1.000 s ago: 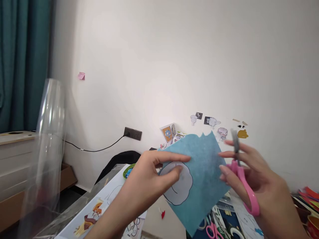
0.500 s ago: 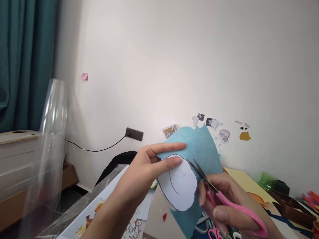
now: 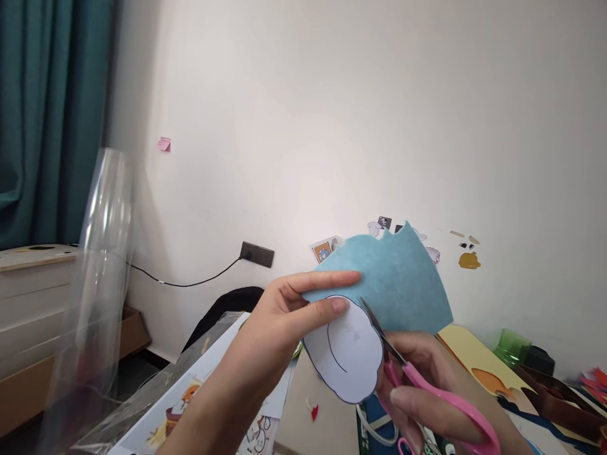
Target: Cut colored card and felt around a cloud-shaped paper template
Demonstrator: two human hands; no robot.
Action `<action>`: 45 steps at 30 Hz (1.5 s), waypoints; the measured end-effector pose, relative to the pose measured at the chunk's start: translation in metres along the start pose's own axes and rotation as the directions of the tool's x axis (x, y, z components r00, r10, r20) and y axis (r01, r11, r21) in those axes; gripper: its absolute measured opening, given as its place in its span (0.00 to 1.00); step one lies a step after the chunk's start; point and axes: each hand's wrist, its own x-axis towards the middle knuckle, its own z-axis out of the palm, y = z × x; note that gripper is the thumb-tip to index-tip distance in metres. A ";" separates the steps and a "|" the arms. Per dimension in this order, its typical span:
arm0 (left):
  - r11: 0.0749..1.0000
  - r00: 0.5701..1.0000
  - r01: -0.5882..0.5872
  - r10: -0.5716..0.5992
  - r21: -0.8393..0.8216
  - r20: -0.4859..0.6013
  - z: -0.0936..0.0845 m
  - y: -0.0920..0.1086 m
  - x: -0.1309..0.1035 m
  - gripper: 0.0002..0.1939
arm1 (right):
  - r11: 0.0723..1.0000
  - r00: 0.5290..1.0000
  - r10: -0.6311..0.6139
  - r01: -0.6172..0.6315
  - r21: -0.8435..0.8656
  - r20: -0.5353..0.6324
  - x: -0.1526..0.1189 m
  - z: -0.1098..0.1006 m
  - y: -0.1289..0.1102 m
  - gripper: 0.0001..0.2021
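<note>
My left hand [image 3: 303, 309] is closed on a blue felt-like sheet [image 3: 403, 278] and a white paper cutout [image 3: 353, 354]. Its thumb presses the cutout against the sheet, and its index finger lies along the blue surface. The cutout has a scalloped dark outline and one curved line drawn inside. My right hand [image 3: 422, 392] grips pink-handled scissors [image 3: 446, 395], whose blades look nearly closed at the cutout's right edge, on the blue sheet. Notches run along the sheet's top edge. My right hand's fingers partly hide the handles.
Below lies a grey board [image 3: 322, 385] with a small red piece [image 3: 314, 412]. Yellow sheets [image 3: 467, 354] and a brown tray [image 3: 557, 398] are at right. A clear plastic roll [image 3: 97, 278] stands at left. A cable runs to the wall socket [image 3: 257, 254].
The scissor blades have closed. The blue sheet's free part has swung up and right, and the blue strip below the cutout no longer shows. The view has shifted slightly.
</note>
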 end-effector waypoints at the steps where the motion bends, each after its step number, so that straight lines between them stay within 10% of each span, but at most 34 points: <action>1: 1.000 1.000 0.000 0.000 0.002 0.008 0.000 0.000 0.000 0.10 | 1.000 1.000 -0.005 0.004 -0.008 -0.019 0.001 0.001 -0.001 0.15; 25: 0.907 0.980 0.061 0.023 0.416 -0.196 0.015 0.002 -0.010 0.13 | 0.955 0.964 0.007 -0.085 -0.283 -0.265 -0.009 0.010 -0.007 0.12; 45: 0.926 0.970 0.129 -0.043 0.354 -0.241 0.023 0.008 -0.012 0.12 | 0.963 0.970 0.004 -0.069 -0.262 -0.241 -0.008 0.014 -0.012 0.12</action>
